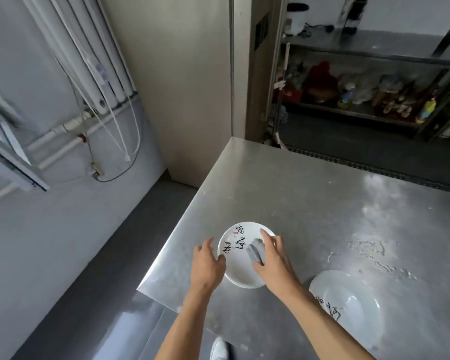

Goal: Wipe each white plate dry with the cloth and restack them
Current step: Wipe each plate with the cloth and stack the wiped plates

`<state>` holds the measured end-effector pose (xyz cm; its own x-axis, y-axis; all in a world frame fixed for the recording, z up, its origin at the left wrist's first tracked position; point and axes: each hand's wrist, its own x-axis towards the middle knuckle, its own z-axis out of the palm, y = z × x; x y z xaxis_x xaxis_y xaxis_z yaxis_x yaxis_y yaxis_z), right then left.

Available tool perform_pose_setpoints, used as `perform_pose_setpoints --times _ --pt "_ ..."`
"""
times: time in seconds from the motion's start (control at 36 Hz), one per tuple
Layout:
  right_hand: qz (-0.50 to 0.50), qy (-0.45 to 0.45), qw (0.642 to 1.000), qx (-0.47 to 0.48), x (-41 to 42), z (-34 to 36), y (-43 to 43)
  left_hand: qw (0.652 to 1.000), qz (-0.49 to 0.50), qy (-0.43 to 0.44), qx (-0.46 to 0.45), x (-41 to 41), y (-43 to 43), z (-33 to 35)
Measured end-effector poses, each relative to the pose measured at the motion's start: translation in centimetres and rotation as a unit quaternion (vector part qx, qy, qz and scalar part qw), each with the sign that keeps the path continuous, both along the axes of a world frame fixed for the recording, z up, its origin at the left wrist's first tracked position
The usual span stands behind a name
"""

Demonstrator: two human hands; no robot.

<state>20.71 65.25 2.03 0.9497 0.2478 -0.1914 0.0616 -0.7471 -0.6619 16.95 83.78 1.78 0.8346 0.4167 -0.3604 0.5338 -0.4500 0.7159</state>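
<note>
A white plate (238,268) with black brush writing lies near the left edge of the steel table (309,203). My left hand (207,263) holds its left rim, thumb on the edge and fingers spread. My right hand (272,258) presses a bunched grey cloth (256,250) onto the plate's inner surface. A second white plate (348,307) with the same writing sits on the table at the near right, apart from both hands.
The table's left edge and near corner (140,288) lie close to the plate; grey floor (102,268) is below. Wet streaks (369,250) mark the table at right. A shelf rack (374,100) with bottles stands beyond. My shoe (218,349) shows below.
</note>
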Motion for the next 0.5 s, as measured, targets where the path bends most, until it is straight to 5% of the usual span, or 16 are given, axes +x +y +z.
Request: perform_pose_setpoints --times 0.22,0.5 --pt "-0.056 -0.053 0.984 -0.160 -0.4 -0.8 -0.3 0.999 -0.020 0.015 -0.043 -0.2 0.1 -1.0" --pt "-0.074 0.028 0.994 -0.074 -0.4 -1.3 -0.3 0.993 0.052 -0.004 -0.110 0.2 0.2 -1.4"
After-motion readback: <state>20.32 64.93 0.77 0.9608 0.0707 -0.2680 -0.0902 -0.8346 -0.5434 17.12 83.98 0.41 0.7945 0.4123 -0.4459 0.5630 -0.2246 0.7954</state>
